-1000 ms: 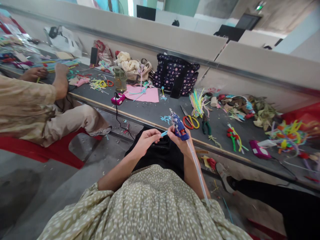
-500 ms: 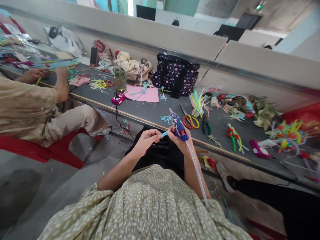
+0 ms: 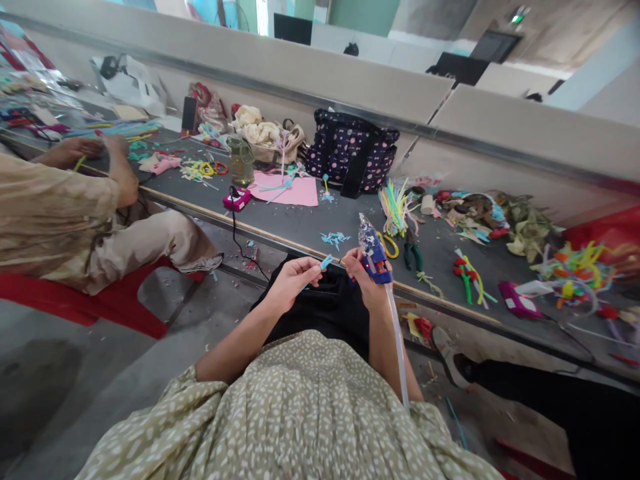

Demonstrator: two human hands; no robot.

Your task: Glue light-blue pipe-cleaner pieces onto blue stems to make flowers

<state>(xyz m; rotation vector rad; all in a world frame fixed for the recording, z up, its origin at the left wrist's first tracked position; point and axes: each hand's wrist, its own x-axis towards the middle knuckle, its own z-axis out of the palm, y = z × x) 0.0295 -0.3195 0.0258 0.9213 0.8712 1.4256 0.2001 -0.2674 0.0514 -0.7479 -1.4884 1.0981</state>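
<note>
My left hand (image 3: 294,280) pinches a short light-blue pipe cleaner piece (image 3: 326,262) between thumb and fingertips, above my lap. Close to its right, my right hand (image 3: 365,283) is closed around a blue glue gun (image 3: 376,259), whose nozzle points up and away. A long clear glue stick (image 3: 399,347) trails from the gun's back end along my forearm. The fingertips of that hand also pinch something thin, too small to name, near the blue piece. On the table beyond lie small cut blue pieces (image 3: 335,238). Scissors (image 3: 391,247) are partly hidden behind the gun.
Green-handled pliers (image 3: 412,255) and a bundle of pipe cleaners (image 3: 395,208) lie to the right. A pink sheet (image 3: 300,192), a jar of liquid (image 3: 241,163) and a dotted bag (image 3: 353,150) stand farther back. A co-worker (image 3: 55,207) sits at the left.
My right hand has moved right with the glue gun, opening a gap from my left fingers. More of the blue pipe cleaner piece shows, and the gun now covers part of the scissors.
</note>
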